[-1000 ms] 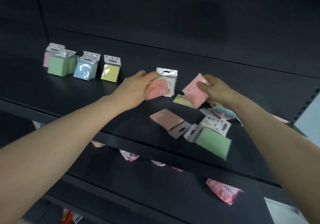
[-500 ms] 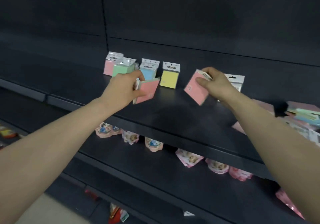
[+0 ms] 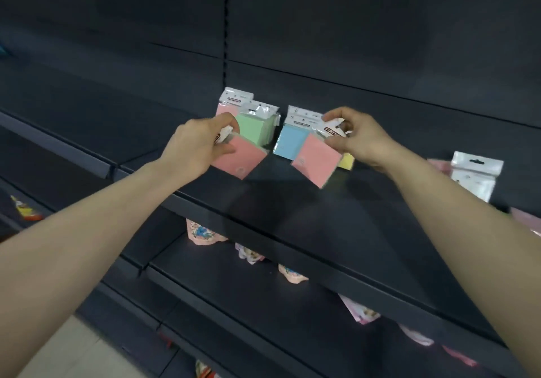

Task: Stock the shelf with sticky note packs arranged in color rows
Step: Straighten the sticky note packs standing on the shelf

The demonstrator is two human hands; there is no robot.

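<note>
Now up at the dark shelf [image 3: 322,219], both arms stretched out. Gripped in the left hand [image 3: 199,143]: one pink pack [image 3: 240,156], tilted, fingers curled round its white header, just in front of the green stack [image 3: 254,126]. Pinched in the right hand [image 3: 357,137]: a second pink pack [image 3: 314,159], also tilted, held by its header before the blue packs [image 3: 288,143] and hiding most of the lone yellow pack [image 3: 347,161]. Touching the shelf or not: cannot tell.

Far back in the row, left to right: one standing pink pack [image 3: 227,108], green several deep and uncountable, blue with two headers showing, yellow one. Wide bare board along the near front edge [image 3: 292,248] and rightward up to a clear-fronted pack [image 3: 474,175]. Down on the lower shelf [image 3: 263,313]: several pink pouches [image 3: 205,232].

Against half a second ago: right-hand pack moved left from beyond the yellow; left-hand pack moved left from blue to green.
</note>
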